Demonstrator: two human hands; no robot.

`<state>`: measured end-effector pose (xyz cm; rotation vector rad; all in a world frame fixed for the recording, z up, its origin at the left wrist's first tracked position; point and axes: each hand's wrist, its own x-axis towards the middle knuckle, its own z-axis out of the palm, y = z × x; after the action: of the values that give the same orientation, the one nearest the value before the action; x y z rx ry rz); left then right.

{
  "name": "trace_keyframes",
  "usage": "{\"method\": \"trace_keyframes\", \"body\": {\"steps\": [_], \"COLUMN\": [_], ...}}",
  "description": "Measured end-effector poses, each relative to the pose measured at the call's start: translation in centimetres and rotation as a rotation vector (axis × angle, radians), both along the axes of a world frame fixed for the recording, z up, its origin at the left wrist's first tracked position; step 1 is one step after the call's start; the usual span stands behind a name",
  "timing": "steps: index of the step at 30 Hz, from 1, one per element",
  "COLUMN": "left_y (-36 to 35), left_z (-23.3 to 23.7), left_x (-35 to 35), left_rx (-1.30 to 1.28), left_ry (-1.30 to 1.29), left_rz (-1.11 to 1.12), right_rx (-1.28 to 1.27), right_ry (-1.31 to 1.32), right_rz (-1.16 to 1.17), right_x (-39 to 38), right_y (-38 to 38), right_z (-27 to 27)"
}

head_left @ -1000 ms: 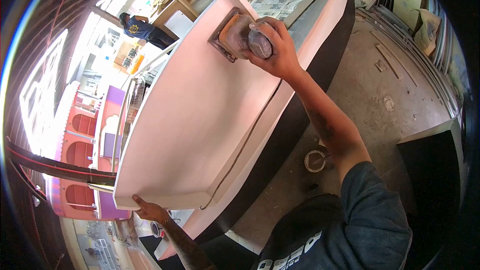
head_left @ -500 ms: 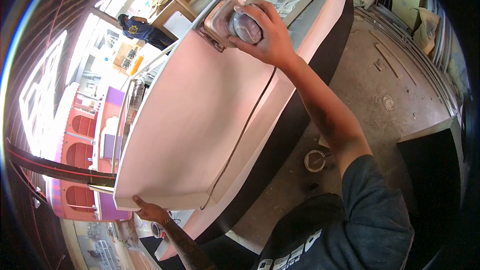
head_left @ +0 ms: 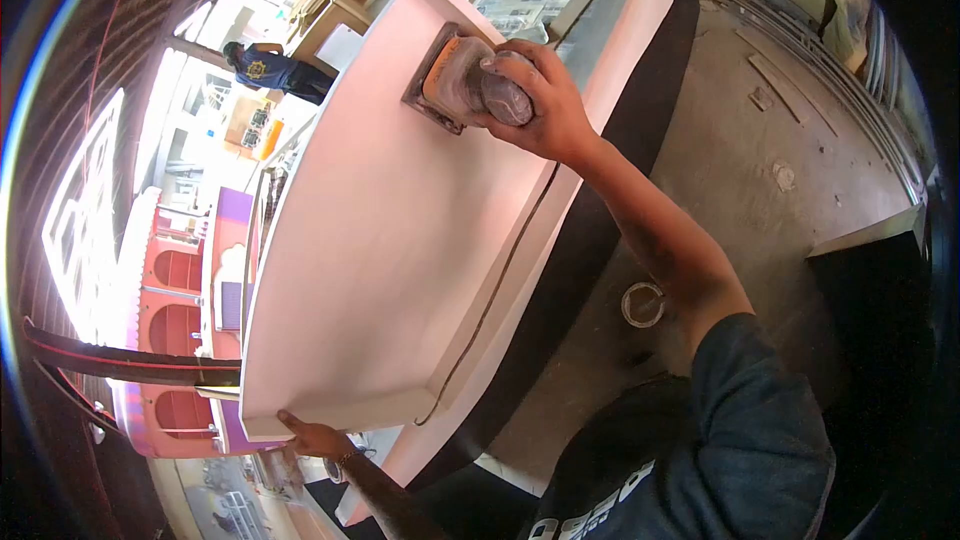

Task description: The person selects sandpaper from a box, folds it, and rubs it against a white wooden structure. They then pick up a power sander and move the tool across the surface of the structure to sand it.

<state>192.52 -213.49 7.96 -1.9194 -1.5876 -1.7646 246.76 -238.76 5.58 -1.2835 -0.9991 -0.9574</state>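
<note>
My right hand is wrapped around the round top of a dusty electric sander. The sander's flat pad rests against the inner face of a large curved pink panel, near its upper end. A dark power cord runs down along the panel's side lip. At the panel's bottom edge, my left hand grips the rim with the thumb on the near side; its other fingers are largely hidden. A bracelet and a watch are on that wrist.
Under the panel lies a long pink-and-black structure. A round ring-like item is on the dusty floor, with wood strips farther off. A person in a dark shirt stands beyond the panel. A dark beam extends from the left.
My right hand and the sander have moved away from the panel's top end, down along its face. My left hand keeps its grip on the bottom edge. The view has shifted slightly.
</note>
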Motion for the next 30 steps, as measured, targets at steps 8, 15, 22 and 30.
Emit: {"method": "trace_keyframes", "body": {"steps": [8,15,22,30], "left_y": [5.5,2.4,4.5,2.6], "left_z": [-3.0,-0.4,-2.4,-0.9], "left_x": [-5.6,-3.0,-5.3,-2.7], "left_rx": [0.146,-0.177,-0.008,-0.117], "left_ry": [0.246,-0.058,-0.063,-0.205], "left_rz": [-0.040,0.037,-0.122,0.001], "right_rx": [-0.039,-0.063,-0.013,-0.005], "right_ry": [0.064,0.109,0.065,-0.001], "right_rz": [0.020,0.061,0.076,0.018], "right_x": [-0.4,-0.4,-0.1,0.4], "right_y": [-0.5,-0.6,-0.5,0.2], "right_z": [-4.7,-8.7,-6.5,0.4]}}
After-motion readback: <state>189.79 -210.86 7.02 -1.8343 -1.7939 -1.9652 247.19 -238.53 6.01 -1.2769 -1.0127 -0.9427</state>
